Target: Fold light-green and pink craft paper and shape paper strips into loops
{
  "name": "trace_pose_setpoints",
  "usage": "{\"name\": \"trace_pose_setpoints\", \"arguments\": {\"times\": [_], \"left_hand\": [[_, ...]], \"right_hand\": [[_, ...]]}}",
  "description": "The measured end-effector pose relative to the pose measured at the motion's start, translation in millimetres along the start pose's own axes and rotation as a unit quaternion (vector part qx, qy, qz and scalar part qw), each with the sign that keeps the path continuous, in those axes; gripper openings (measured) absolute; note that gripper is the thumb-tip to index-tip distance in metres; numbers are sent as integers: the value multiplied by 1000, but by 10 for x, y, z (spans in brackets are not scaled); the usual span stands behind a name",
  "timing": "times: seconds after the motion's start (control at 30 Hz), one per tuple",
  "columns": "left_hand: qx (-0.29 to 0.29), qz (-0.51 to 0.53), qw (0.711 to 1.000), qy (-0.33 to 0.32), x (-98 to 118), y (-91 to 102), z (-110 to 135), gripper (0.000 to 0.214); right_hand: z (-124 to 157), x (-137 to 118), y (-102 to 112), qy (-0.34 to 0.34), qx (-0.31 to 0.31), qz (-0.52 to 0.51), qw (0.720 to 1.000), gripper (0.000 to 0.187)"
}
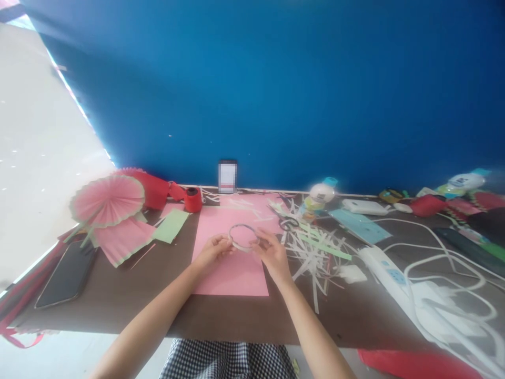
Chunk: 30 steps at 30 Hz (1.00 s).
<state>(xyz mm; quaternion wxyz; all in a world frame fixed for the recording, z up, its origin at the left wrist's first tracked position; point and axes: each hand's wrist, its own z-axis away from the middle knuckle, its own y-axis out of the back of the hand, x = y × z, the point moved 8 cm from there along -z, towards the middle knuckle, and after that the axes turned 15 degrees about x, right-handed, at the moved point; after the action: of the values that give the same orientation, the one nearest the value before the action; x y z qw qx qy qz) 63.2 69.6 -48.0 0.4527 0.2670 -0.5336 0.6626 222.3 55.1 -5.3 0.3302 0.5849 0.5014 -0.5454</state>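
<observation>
A thin whitish roll of tape (245,249), narrow and ring-shaped, is held up over the pink paper sheet (236,279). My left hand (215,250) pinches its left side between thumb and fingers. On the opposite side, my right hand (272,251) grips the rim with its fingertips. The pink sheet lies flat on the dark brown table, partly under both hands. To the right of my right hand are dark-handled scissors (289,224) among a heap of white paper strips (311,255).
At left lie a pink pleated paper fan (110,200), a green paper piece (171,225) and a black phone (66,273). A red spool (193,200) stands behind. Rightward are a white bottle (320,195), a power strip (389,271) and looping white cables. A blue wall (276,95) rises behind.
</observation>
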Motion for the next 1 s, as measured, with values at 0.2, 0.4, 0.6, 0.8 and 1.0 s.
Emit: {"name": "trace_pose_setpoints", "arguments": {"times": [0.2,0.4,0.6,0.8,1.0], "left_hand": [[-13,-8,999,-51,91,-10,16,28],[-41,-181,953,-240,340,-166,207,22],[-44,-279,901,-330,371,-263,343,21],[-49,-333,874,-352,355,-313,388,24],[-53,-358,858,-363,346,-325,405,24]], "right_hand": [[46,-71,-53,97,-39,77,991,17],[95,-176,-79,209,-17,189,959,14],[240,-357,-66,307,7,189,933,27],[386,-314,-179,403,-68,241,880,29],[390,-293,-203,407,-95,275,866,29]]}}
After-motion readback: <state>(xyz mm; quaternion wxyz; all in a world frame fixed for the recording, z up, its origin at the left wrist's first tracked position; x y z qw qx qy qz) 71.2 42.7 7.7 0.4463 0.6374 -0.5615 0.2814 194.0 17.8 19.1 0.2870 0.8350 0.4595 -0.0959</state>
